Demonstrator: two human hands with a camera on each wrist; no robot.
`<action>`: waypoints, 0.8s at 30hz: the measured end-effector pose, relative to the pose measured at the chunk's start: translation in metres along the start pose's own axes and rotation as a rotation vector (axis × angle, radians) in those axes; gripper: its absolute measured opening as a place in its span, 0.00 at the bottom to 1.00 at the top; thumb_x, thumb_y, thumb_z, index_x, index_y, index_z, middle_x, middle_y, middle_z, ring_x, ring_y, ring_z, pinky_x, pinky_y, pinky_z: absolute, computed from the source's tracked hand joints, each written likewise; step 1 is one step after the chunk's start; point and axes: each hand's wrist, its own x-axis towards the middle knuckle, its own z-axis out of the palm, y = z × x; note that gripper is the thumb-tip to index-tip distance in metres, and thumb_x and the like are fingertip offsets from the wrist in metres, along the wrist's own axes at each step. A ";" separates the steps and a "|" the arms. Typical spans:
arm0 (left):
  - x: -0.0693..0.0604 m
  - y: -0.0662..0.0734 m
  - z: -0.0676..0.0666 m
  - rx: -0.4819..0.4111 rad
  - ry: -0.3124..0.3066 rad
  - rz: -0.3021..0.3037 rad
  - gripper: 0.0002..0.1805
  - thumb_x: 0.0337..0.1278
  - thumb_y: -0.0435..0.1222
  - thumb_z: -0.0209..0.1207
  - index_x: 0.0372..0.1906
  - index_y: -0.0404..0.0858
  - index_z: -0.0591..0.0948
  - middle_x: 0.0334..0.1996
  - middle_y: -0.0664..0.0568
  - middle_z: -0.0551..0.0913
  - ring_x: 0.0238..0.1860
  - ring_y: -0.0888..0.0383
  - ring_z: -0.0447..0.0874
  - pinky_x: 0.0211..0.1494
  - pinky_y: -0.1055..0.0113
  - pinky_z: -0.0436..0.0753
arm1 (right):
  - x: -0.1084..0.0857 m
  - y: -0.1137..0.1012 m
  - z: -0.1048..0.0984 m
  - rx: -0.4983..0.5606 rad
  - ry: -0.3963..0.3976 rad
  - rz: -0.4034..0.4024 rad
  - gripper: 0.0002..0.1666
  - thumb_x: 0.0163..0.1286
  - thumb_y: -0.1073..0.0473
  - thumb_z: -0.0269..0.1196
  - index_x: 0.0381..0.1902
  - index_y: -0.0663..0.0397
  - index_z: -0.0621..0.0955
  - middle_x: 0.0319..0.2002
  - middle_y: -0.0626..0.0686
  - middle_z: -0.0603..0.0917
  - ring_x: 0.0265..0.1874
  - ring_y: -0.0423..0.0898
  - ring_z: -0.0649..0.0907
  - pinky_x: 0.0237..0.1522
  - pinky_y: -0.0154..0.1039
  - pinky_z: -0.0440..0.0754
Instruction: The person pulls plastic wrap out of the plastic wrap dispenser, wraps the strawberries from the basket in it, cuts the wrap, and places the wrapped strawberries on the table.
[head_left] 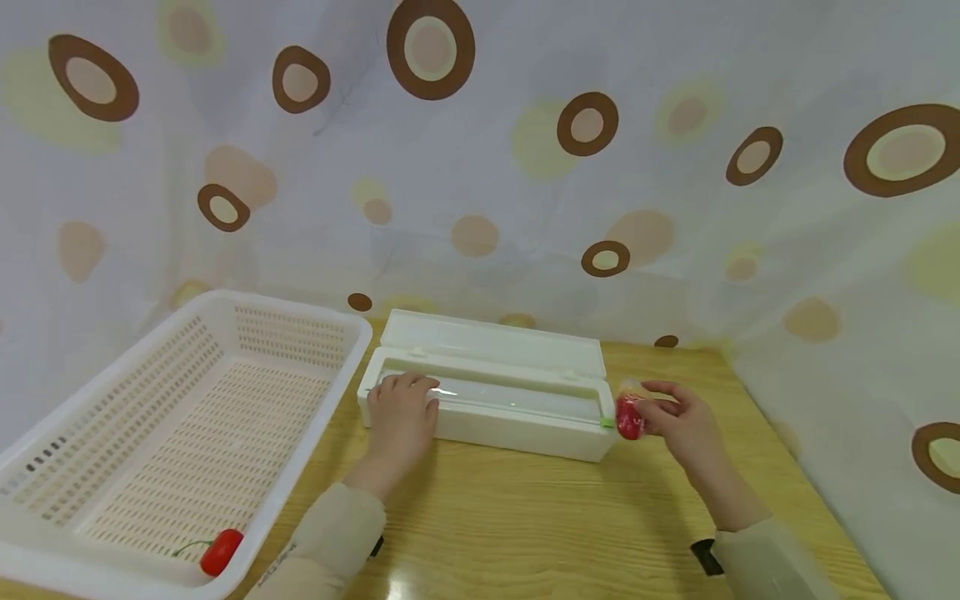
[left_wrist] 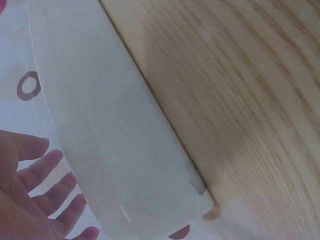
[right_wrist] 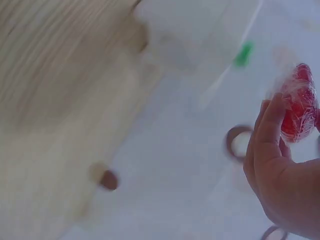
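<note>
A white cling film dispenser (head_left: 517, 433) lies lengthwise on the table, its lid (head_left: 495, 342) raised at the back. Inside sits a roll of film (head_left: 517, 398). My left hand (head_left: 405, 417) rests on the dispenser's left end, fingers (left_wrist: 47, 165) spread and loosely bent. Just off the right end, my right hand (head_left: 678, 417) pinches a red, film-wrapped piece of produce (head_left: 628, 415) between thumb and fingers. In the right wrist view, crinkled clear film covers this red produce (right_wrist: 299, 107); its exact kind is unclear. A small green tab (head_left: 607, 422) shows at the dispenser's right end.
A large white plastic basket (head_left: 348, 367) stands at the left, close to the dispenser. In its near corner lies a red fruit or pepper (head_left: 222, 552) with a thin green stem. A patterned curtain (head_left: 480, 167) hangs behind the wooden table (head_left: 525, 525) and along its right side.
</note>
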 end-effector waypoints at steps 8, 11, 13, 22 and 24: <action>0.005 -0.009 0.003 0.057 0.001 0.005 0.09 0.59 0.34 0.58 0.43 0.42 0.84 0.49 0.46 0.81 0.52 0.44 0.75 0.56 0.45 0.69 | 0.029 0.051 -0.045 -0.065 0.001 0.184 0.37 0.71 0.54 0.52 0.65 0.77 0.56 0.27 0.39 0.79 0.24 0.30 0.80 0.33 0.30 0.82; 0.007 -0.009 0.004 0.069 -0.031 -0.003 0.08 0.59 0.35 0.58 0.42 0.43 0.84 0.49 0.47 0.81 0.52 0.44 0.75 0.56 0.44 0.69 | 0.036 0.067 -0.047 -0.069 -0.004 0.216 0.36 0.71 0.55 0.50 0.64 0.79 0.56 0.26 0.42 0.80 0.23 0.31 0.79 0.31 0.29 0.82; 0.008 -0.007 0.004 0.075 -0.045 -0.006 0.08 0.60 0.36 0.57 0.41 0.44 0.84 0.48 0.47 0.82 0.52 0.44 0.75 0.57 0.44 0.69 | 0.040 0.077 -0.046 -0.088 0.001 0.220 0.34 0.71 0.55 0.48 0.63 0.80 0.57 0.28 0.44 0.80 0.24 0.31 0.79 0.31 0.30 0.82; 0.018 -0.002 -0.002 0.098 -0.084 -0.068 0.06 0.60 0.39 0.57 0.36 0.45 0.84 0.46 0.49 0.83 0.52 0.45 0.74 0.58 0.46 0.67 | 0.049 0.092 -0.039 -0.412 -0.064 0.173 0.32 0.73 0.54 0.42 0.59 0.82 0.61 0.54 0.77 0.70 0.41 0.59 0.79 0.44 0.45 0.79; 0.021 -0.001 -0.004 0.102 -0.085 -0.079 0.06 0.60 0.39 0.57 0.35 0.45 0.84 0.44 0.49 0.83 0.52 0.45 0.74 0.58 0.46 0.67 | 0.050 0.090 -0.038 -0.485 -0.072 0.151 0.34 0.73 0.53 0.41 0.60 0.83 0.60 0.59 0.78 0.66 0.51 0.68 0.74 0.53 0.54 0.74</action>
